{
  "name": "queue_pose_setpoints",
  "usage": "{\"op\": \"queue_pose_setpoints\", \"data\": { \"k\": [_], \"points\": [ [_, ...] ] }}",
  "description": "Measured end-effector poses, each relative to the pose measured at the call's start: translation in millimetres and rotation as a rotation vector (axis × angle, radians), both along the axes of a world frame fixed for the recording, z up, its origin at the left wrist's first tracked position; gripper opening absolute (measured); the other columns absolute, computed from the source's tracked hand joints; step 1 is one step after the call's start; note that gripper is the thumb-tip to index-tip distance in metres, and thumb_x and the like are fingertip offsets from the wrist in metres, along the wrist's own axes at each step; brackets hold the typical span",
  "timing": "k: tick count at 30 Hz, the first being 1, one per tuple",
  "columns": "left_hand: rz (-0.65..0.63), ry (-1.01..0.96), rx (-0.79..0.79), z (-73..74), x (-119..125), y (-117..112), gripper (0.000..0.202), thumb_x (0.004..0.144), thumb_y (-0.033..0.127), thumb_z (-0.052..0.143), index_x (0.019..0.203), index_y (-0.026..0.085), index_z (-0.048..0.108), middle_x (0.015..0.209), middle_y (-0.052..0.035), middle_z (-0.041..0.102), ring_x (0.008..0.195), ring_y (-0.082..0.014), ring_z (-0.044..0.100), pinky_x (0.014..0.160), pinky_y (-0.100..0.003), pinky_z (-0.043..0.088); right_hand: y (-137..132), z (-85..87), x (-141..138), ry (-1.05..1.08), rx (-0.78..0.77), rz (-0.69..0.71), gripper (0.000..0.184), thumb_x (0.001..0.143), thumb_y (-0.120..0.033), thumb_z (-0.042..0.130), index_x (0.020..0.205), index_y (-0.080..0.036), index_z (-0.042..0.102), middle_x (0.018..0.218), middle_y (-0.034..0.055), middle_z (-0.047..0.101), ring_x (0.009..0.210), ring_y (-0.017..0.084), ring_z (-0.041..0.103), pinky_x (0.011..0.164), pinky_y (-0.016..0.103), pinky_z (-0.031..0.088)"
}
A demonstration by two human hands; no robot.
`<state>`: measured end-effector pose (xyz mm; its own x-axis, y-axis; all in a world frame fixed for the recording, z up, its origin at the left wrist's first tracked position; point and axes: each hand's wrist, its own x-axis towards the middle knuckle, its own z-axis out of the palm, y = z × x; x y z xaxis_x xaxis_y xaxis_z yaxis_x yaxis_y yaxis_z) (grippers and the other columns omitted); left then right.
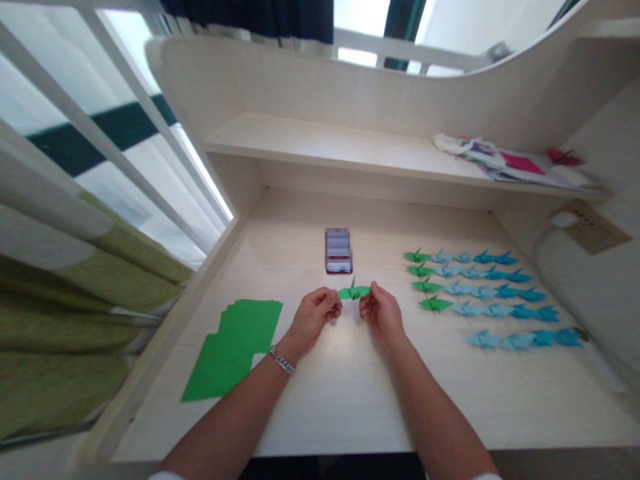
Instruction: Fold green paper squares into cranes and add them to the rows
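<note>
A small green paper crane (354,291) hangs just above the desk between both hands. My left hand (315,313) pinches its left wing tip. My right hand (381,312) pinches its right wing tip. Both hands have their fingers curled closed. A silver bracelet (283,362) is on my left wrist. A stack of flat green paper sheets (235,347) lies at the left of the desk.
Rows of finished green cranes (425,280) and blue cranes (495,293) lie at the right. A phone (339,251) lies behind the hands. Papers (505,163) rest on the shelf at the upper right. A railing and a curtain are at the left.
</note>
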<state>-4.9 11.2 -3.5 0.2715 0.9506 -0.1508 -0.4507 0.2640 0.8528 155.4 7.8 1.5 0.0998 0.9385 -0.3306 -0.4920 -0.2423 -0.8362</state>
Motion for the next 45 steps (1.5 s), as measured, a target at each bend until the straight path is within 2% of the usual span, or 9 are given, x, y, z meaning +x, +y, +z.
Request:
{"op": "queue_pose_setpoints", "data": {
  "k": [5,9,11,17,22,29,37,41,45],
  "points": [
    [0.059,0.168,0.079,-4.4,0,3,0.025,0.079,0.037,0.062,0.07,0.013,0.059,0.067,-0.0018,0.058,0.057,-0.0092,0.051,0.054,-0.022,0.04,-7,-0.9,2,-0.505,0.232,-0.242,0.034,0.08,-0.049,0.056,0.068,-0.017,0.058,0.056,-0.001,0.056,0.047,0.01,0.045,0.045,0.023,0.035],
    [0.044,0.259,0.12,-5.4,-1,4,0.027,0.079,0.039,0.061,0.07,0.014,0.06,0.067,-0.0024,0.059,0.057,-0.0103,0.051,0.054,-0.022,0.04,-16,4.0,-6,-0.766,0.374,-0.121,0.028,0.073,-0.042,0.067,0.086,-0.018,0.062,0.068,0.0005,0.061,0.057,0.013,0.052,0.054,0.025,0.042],
    [0.02,0.301,0.143,-4.4,-1,4,0.028,0.079,0.04,0.061,0.071,0.014,0.061,0.066,-0.0027,0.059,0.057,-0.011,0.051,0.054,-0.022,0.04,-18,5.2,-10,-0.833,0.387,-0.071,0.024,0.074,-0.04,0.065,0.087,-0.019,0.063,0.07,0.0014,0.063,0.058,0.014,0.054,0.056,0.026,0.043],
    [-0.03,0.391,0.214,4.2,0,2,0.03,0.08,0.042,0.058,0.073,0.014,0.063,0.059,-0.0015,0.057,0.055,-0.0116,0.05,0.055,-0.023,0.039,-17,6.1,-10,-0.891,0.362,-0.13,0.021,0.08,-0.039,0.058,0.082,-0.02,0.066,0.073,0.0032,0.066,0.062,0.016,0.055,0.061,0.029,0.044],
    [-0.05,0.355,0.218,9.5,0,1,0.028,0.08,0.041,0.058,0.074,0.014,0.062,0.066,-0.003,0.061,0.057,-0.0113,0.052,0.056,-0.023,0.041,-14,6.6,-2,-0.914,0.344,-0.243,0.024,0.079,-0.041,0.058,0.081,-0.02,0.067,0.075,0.0043,0.067,0.065,0.017,0.057,0.061,0.028,0.044],
    [-0.064,0.368,0.195,4.5,1,0,0.027,0.081,0.04,0.057,0.078,0.014,0.062,0.069,-0.0036,0.062,0.057,-0.0115,0.053,0.056,-0.023,0.042,0,-6.1,17,-0.972,0.263,-0.364,0.032,0.08,-0.044,0.054,0.086,-0.016,0.067,0.078,0.0062,0.069,0.068,0.018,0.059,0.068,0.03,0.046],
    [-0.088,0.464,0.242,4.4,3,-2,0.027,0.08,0.04,0.057,0.079,0.014,0.064,0.068,-0.0035,0.062,0.056,-0.0118,0.052,0.054,-0.023,0.04,10,-18.1,23,-1.062,0.16,-0.379,0.033,0.077,-0.044,0.054,0.088,-0.016,0.068,0.079,0.0067,0.071,0.07,0.02,0.062,0.07,0.032,0.047],
    [-0.095,0.503,0.248,6.8,3,-3,0.026,0.078,0.04,0.059,0.078,0.015,0.065,0.067,-0.0029,0.063,0.056,-0.0123,0.053,0.054,-0.023,0.041,0,-11.7,25,-1.075,0.146,-0.393,0.029,0.077,-0.042,0.055,0.086,-0.018,0.068,0.077,0.0052,0.07,0.068,0.019,0.061,0.07,0.031,0.047],
    [-0.101,0.535,0.256,7.6,4,-3,0.025,0.076,0.04,0.06,0.078,0.016,0.067,0.068,-0.0029,0.064,0.057,-0.0132,0.054,0.055,-0.023,0.041,-31,-1.6,40,-1.094,0.163,-0.45,0.026,0.077,-0.042,0.057,0.083,-0.02,0.069,0.076,0.0047,0.07,0.068,0.019,0.061,0.07,0.031,0.047]
  ]
}}
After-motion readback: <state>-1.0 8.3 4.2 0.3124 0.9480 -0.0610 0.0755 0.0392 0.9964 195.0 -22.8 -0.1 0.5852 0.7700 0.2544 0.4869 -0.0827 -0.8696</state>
